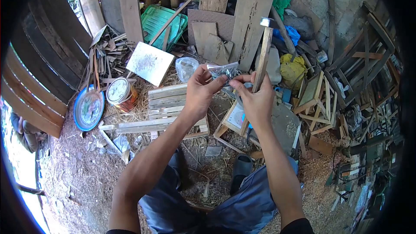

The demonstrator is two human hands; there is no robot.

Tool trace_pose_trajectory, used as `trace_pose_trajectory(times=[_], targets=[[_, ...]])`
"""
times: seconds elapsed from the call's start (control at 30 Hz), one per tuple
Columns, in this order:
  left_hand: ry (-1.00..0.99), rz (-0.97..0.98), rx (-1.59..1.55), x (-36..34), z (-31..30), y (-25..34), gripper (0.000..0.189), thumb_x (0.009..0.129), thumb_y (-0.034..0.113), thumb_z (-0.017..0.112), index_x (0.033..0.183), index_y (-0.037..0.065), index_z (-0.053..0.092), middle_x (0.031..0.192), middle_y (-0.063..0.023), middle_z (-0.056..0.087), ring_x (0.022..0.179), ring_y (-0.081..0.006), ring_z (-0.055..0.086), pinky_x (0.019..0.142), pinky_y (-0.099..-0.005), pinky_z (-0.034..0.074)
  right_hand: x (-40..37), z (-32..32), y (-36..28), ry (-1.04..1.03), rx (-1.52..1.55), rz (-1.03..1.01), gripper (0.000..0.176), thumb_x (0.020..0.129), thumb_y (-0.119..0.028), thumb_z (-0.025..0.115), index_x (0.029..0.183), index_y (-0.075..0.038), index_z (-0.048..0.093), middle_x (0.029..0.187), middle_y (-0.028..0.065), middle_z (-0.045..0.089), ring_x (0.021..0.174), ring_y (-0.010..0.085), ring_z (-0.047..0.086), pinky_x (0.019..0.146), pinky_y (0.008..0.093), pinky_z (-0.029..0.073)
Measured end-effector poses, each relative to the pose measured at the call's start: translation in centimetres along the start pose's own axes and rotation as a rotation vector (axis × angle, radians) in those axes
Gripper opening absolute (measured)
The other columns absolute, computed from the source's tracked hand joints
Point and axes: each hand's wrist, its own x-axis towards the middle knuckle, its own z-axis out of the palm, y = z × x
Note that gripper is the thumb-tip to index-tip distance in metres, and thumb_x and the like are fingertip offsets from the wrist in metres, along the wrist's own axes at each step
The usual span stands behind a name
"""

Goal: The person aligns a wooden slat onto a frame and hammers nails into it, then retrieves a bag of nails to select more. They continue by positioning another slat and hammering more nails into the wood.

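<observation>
Above sawdust ground, left hand pinches a bag held up between both hands while right hand, clamping an upright hammer, picks at it; its crowded fingers could spill the contents.

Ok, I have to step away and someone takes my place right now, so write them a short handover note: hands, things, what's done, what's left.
Left hand: fingers pinch the small plastic bag, held up in front of the body.
Right hand: grips the hammer by its handle, head up; thumb and forefinger also pinch the bag.
Things: a slatted wooden frame lies on the ground beyond the hands, a tin can to its left.
Done: bag and hammer are in hand.
Left: small dark pieces sit inside the bag; the hammer touches no wood.
</observation>
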Motion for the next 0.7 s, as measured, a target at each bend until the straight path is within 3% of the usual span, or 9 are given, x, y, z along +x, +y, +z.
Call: trace_pose_trajectory(times=[0.17, 0.23, 0.6, 0.7], targets=[[0.035, -0.007, 0.018, 0.2, 0.0, -0.2, 0.022, 0.085, 0.003, 0.066, 0.103, 0.004, 0.053, 0.100, -0.0054, 0.063, 0.090, -0.0107, 0.060, 0.076, -0.0253, 0.051, 0.0, 0.2, 0.1, 0.013, -0.033, -0.077, 0.033, 0.075, -0.011, 0.077, 0.090, -0.001, 0.050, 0.078, 0.0100, 0.070, 0.070, 0.0223, 0.067, 0.065, 0.0327, 0.049], [0.066, -0.041, 0.034, 0.0, 0.3, 0.0, 0.022, 0.085, 0.006, 0.068, 0.103, 0.010, 0.056, 0.100, -0.0027, 0.064, 0.089, -0.0094, 0.060, 0.073, -0.0249, 0.048, 0.1, 0.2, 0.1, 0.014, -0.061, -0.078, 0.032, 0.075, -0.010, 0.077, 0.089, -0.001, 0.050, 0.078, 0.0104, 0.070, 0.071, 0.0235, 0.068, 0.065, 0.0330, 0.049], [0.102, -0.024, 0.035, 0.3, -0.5, -0.5, 0.024, 0.085, 0.005, 0.067, 0.106, 0.010, 0.056, 0.102, -0.0035, 0.064, 0.091, -0.0107, 0.060, 0.072, -0.0254, 0.049, 0.2, 0.5, 1.0, -0.060, -0.102, -0.188, 0.028, 0.076, -0.008, 0.073, 0.091, 0.000, 0.052, 0.082, 0.0101, 0.070, 0.075, 0.0278, 0.067, 0.070, 0.0370, 0.050], [0.100, -0.028, 0.027, 0.3, -0.5, -0.5, 0.025, 0.085, 0.002, 0.066, 0.106, 0.009, 0.055, 0.102, -0.0041, 0.063, 0.092, -0.0116, 0.061, 0.073, -0.0258, 0.050, 0.1, 0.5, 0.6, -0.074, -0.071, -0.084, 0.026, 0.076, -0.006, 0.072, 0.092, 0.000, 0.052, 0.083, 0.0102, 0.070, 0.076, 0.0283, 0.067, 0.071, 0.0370, 0.050]])
